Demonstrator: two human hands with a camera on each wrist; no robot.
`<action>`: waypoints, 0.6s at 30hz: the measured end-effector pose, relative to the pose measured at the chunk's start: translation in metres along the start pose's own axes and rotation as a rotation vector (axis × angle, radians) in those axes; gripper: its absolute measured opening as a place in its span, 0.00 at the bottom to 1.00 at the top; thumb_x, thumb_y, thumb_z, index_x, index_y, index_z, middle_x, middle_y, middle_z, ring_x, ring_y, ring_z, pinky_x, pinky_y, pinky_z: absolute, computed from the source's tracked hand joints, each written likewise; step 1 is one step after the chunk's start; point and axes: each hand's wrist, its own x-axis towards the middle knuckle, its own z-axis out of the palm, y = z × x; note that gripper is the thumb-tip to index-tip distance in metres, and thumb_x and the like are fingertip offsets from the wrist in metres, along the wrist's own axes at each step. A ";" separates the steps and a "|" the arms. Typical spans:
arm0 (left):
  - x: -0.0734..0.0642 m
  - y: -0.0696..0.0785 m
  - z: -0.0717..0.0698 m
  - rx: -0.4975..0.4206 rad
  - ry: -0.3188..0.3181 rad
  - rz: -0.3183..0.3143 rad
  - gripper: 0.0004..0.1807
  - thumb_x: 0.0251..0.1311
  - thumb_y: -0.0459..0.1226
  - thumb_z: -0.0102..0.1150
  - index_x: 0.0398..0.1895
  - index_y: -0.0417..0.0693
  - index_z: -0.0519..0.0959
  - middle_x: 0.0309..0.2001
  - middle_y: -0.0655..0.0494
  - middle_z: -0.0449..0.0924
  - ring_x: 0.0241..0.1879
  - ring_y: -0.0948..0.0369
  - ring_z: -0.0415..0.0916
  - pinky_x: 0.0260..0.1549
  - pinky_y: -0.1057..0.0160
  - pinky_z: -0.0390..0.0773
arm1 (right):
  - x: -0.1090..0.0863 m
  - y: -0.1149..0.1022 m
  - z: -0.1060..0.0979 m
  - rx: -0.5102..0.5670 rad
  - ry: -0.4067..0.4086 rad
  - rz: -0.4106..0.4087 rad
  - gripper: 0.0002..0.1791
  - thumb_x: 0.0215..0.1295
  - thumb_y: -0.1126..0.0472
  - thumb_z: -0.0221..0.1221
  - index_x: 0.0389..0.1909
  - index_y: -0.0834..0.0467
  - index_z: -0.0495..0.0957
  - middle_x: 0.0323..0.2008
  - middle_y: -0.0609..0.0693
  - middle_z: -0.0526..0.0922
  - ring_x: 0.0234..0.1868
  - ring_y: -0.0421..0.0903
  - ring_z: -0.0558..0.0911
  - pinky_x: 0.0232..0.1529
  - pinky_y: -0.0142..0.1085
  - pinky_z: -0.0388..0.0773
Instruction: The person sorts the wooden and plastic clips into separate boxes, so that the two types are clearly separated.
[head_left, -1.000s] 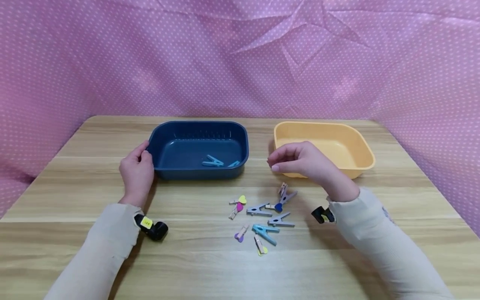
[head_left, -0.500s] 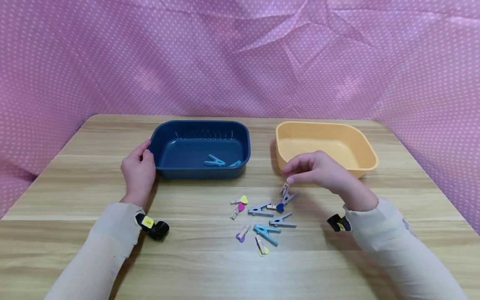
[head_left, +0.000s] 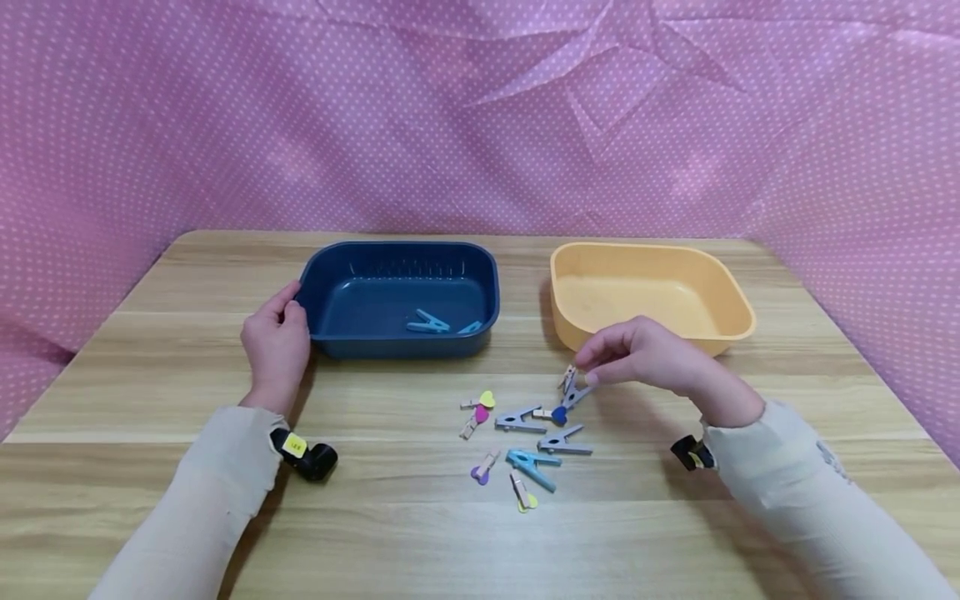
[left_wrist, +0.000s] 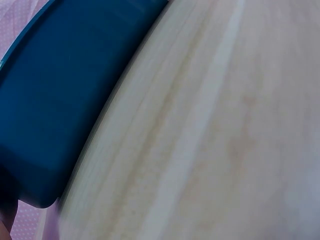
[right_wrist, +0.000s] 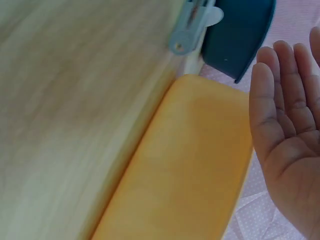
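My left hand [head_left: 276, 346] grips the left side of the dark blue basin [head_left: 397, 348], its fingers at the rim. In the left wrist view that basin's wall [left_wrist: 60, 100] fills the upper left. My right hand [head_left: 648, 362] hovers low in front of the yellow basin, thumb and fingers apart with nothing between them. Right at its fingertips lie a grey clothespin [head_left: 576, 395] and a small wooden clothespin [head_left: 567, 377]. The right wrist view shows the fingers [right_wrist: 262, 100] fairly straight, beside the yellow basin [right_wrist: 195, 150]. A light blue clothespin [head_left: 427, 322] lies inside the blue basin, with another partly hidden.
More clothespins lie loose on the wooden table [head_left: 360, 517]: grey ones [head_left: 564, 442], a light blue one [head_left: 532, 467], and small wooden ones with hearts, such as a purple one [head_left: 483, 468]. A pink dotted cloth [head_left: 480, 125] hangs behind and beside the table.
My right hand has moved right and down, from in front of the yellow basin's left corner to the grey and wooden clothespins. The left hand has stayed at the blue basin.
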 end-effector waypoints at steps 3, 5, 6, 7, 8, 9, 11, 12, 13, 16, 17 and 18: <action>0.000 0.002 0.000 0.008 0.001 -0.003 0.21 0.67 0.40 0.38 0.60 0.53 0.72 0.62 0.58 0.68 0.63 0.67 0.62 0.61 0.65 0.63 | 0.002 0.003 -0.004 -0.012 -0.023 0.008 0.16 0.52 0.65 0.65 0.42 0.67 0.79 0.38 0.60 0.83 0.38 0.41 0.81 0.42 0.31 0.78; 0.000 0.003 0.000 0.012 0.001 -0.006 0.21 0.67 0.40 0.38 0.60 0.53 0.72 0.62 0.58 0.68 0.63 0.67 0.63 0.61 0.65 0.63 | 0.003 0.005 -0.007 -0.019 -0.033 0.018 0.15 0.52 0.66 0.65 0.42 0.67 0.80 0.38 0.60 0.83 0.38 0.41 0.81 0.41 0.30 0.78; 0.000 0.003 0.001 0.014 0.002 -0.009 0.21 0.67 0.40 0.38 0.60 0.53 0.72 0.62 0.58 0.69 0.63 0.67 0.63 0.61 0.65 0.64 | 0.004 0.005 -0.008 -0.025 -0.037 0.022 0.15 0.51 0.66 0.65 0.41 0.67 0.80 0.38 0.60 0.83 0.38 0.41 0.80 0.41 0.30 0.78; 0.000 0.004 0.001 0.015 0.002 -0.013 0.21 0.67 0.41 0.38 0.60 0.53 0.72 0.62 0.58 0.68 0.63 0.67 0.63 0.61 0.65 0.64 | 0.005 0.006 -0.009 -0.029 -0.043 0.024 0.15 0.51 0.66 0.65 0.41 0.67 0.80 0.38 0.59 0.83 0.38 0.42 0.80 0.41 0.31 0.78; 0.000 0.005 0.001 0.016 0.002 -0.018 0.21 0.67 0.41 0.38 0.60 0.53 0.72 0.62 0.58 0.68 0.63 0.67 0.63 0.61 0.65 0.64 | 0.006 0.007 -0.010 -0.034 -0.048 0.028 0.15 0.51 0.67 0.65 0.41 0.67 0.80 0.38 0.59 0.84 0.38 0.42 0.80 0.41 0.31 0.78; 0.000 0.006 0.001 0.018 0.003 -0.020 0.21 0.67 0.41 0.38 0.60 0.53 0.72 0.62 0.58 0.68 0.63 0.67 0.63 0.61 0.65 0.64 | 0.007 0.008 -0.011 -0.042 -0.054 0.030 0.15 0.51 0.67 0.64 0.41 0.67 0.80 0.37 0.58 0.84 0.38 0.42 0.80 0.41 0.31 0.78; 0.000 0.008 0.001 0.019 0.002 -0.028 0.21 0.67 0.41 0.38 0.60 0.53 0.72 0.62 0.58 0.68 0.63 0.67 0.63 0.61 0.65 0.64 | 0.009 0.010 -0.013 -0.051 -0.067 0.033 0.14 0.51 0.68 0.64 0.40 0.66 0.80 0.37 0.57 0.84 0.38 0.43 0.80 0.41 0.31 0.78; 0.000 0.009 0.001 0.019 0.001 -0.031 0.21 0.68 0.41 0.38 0.60 0.53 0.72 0.62 0.58 0.68 0.63 0.67 0.63 0.61 0.65 0.63 | 0.010 0.011 -0.014 -0.055 -0.073 0.035 0.13 0.51 0.68 0.64 0.40 0.66 0.81 0.36 0.57 0.84 0.38 0.44 0.80 0.41 0.31 0.78; 0.001 0.010 0.001 0.021 -0.003 -0.037 0.21 0.68 0.41 0.38 0.61 0.53 0.72 0.62 0.59 0.68 0.63 0.68 0.62 0.61 0.65 0.63 | 0.012 0.012 -0.015 -0.056 -0.080 0.038 0.13 0.51 0.69 0.64 0.39 0.65 0.81 0.36 0.56 0.84 0.38 0.44 0.80 0.41 0.31 0.78; 0.003 0.012 0.001 0.025 -0.010 -0.050 0.21 0.68 0.41 0.38 0.61 0.54 0.72 0.62 0.59 0.68 0.63 0.68 0.62 0.62 0.65 0.63 | 0.015 0.013 -0.017 -0.057 -0.095 0.045 0.12 0.51 0.70 0.63 0.39 0.65 0.81 0.36 0.55 0.84 0.38 0.45 0.80 0.41 0.31 0.78; 0.004 0.013 0.001 0.027 -0.012 -0.052 0.21 0.68 0.41 0.38 0.61 0.54 0.72 0.62 0.59 0.68 0.63 0.68 0.62 0.62 0.65 0.63 | 0.016 0.013 -0.017 -0.057 -0.099 0.048 0.12 0.51 0.71 0.63 0.38 0.65 0.81 0.36 0.55 0.84 0.38 0.45 0.80 0.41 0.32 0.78; 0.005 0.014 0.001 0.030 -0.015 -0.055 0.21 0.68 0.41 0.38 0.61 0.54 0.72 0.62 0.60 0.68 0.63 0.68 0.62 0.62 0.65 0.63 | 0.017 0.013 -0.018 -0.058 -0.103 0.050 0.12 0.50 0.71 0.62 0.38 0.65 0.81 0.36 0.55 0.84 0.38 0.45 0.80 0.41 0.32 0.78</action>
